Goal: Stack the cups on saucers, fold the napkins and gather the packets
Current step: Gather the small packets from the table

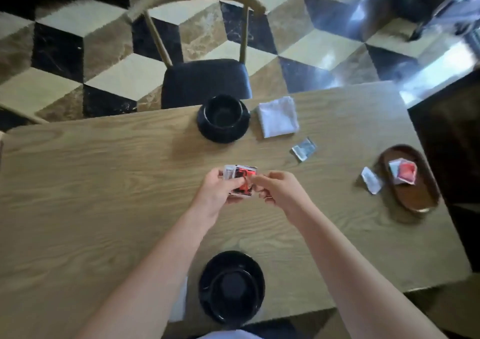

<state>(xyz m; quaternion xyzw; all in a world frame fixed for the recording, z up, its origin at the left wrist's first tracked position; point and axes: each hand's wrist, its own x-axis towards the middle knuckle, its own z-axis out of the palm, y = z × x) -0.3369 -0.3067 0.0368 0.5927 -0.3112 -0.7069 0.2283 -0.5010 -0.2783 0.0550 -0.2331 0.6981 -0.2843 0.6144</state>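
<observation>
My left hand (220, 188) holds a small bunch of red and white packets (242, 176) over the middle of the wooden table (104, 183). My right hand (278, 188) pinches the same bunch from the right. A black cup (222, 110) stands on a black saucer (207, 131) at the far edge. A second black cup (232, 285) sits on its saucer (207, 289) at the near edge. A folded white napkin (278, 116) lies beside the far cup. A silver packet (304, 149) and a white packet (371, 180) lie loose on the table. An oval brown tray (415, 198) at the right holds red and white packets (402, 174).
A chair with a dark seat (205, 81) stands behind the far edge of the table. A white napkin edge (181, 302) shows under my left forearm. The floor has a black, beige and brown cube pattern. A dark cabinet (452, 141) stands at the right.
</observation>
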